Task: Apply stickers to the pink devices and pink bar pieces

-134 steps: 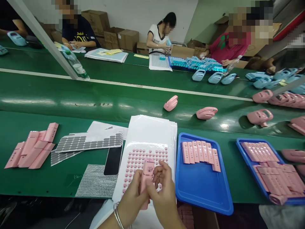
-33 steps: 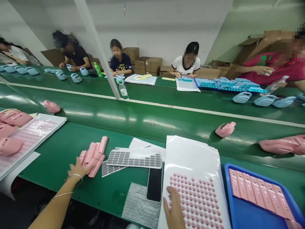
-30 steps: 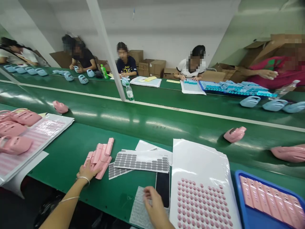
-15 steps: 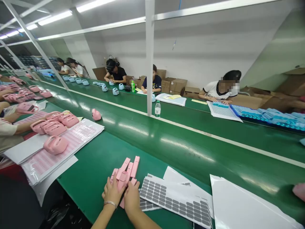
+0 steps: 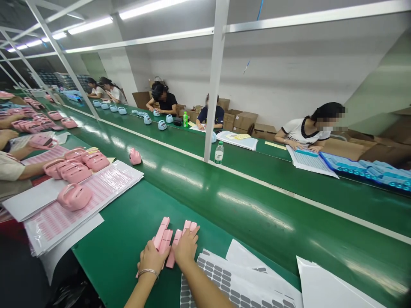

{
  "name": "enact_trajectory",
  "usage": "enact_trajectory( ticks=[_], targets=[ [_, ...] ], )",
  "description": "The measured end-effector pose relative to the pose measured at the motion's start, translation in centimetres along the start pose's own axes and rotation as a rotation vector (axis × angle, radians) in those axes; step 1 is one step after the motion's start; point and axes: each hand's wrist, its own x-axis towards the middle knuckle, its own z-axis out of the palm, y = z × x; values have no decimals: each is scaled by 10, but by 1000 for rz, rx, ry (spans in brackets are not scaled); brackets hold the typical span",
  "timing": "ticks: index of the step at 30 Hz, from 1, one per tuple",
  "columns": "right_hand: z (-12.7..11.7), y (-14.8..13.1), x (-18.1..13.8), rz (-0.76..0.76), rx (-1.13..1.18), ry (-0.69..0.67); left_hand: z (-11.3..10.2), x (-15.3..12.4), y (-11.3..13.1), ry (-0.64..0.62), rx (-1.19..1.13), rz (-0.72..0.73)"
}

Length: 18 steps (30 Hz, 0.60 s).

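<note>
Several small pink plastic bars (image 5: 165, 240) lie side by side on the green bench, low in the middle of the head view. My left hand (image 5: 150, 258), with a bracelet at the wrist, is closed around the left group of them. My right hand (image 5: 186, 247) has its fingers curled over the right group (image 5: 188, 226). A narrow gap separates the two groups. Parts of the bars and some fingertips are hidden beneath my hands. Sheets of grey oval stickers (image 5: 221, 276) lie just right of my right forearm.
Pink plastic housings (image 5: 75, 196) stand on pink-printed sheets (image 5: 122, 179) to the left, beside a co-worker's arm (image 5: 32, 169). A white sheet (image 5: 340, 286) lies at right. Beyond the green belt stand a post (image 5: 215, 85) and a bottle (image 5: 218, 153); co-workers sit opposite.
The pink bars, bunched together before, are now parted into two groups. My right hand has moved forward and right over the right group. The view has shifted slightly.
</note>
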Motion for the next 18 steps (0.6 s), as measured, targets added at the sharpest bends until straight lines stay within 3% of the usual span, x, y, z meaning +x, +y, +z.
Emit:
enact_trajectory(
  ticks=[7, 11, 14, 18],
  targets=[
    [29, -17, -3, 121, -95, 79, 1, 17, -24, -9, 95, 74],
    [28, -19, 3, 119, -28, 80, 6, 19, -26, 31, 133, 111],
    [7, -23, 10, 111, 49, 11, 1, 22, -23, 26, 140, 103],
    [-57, 1, -1, 28, 256, -135, -16, 16, -24, -52, 103, 122]
  ],
)
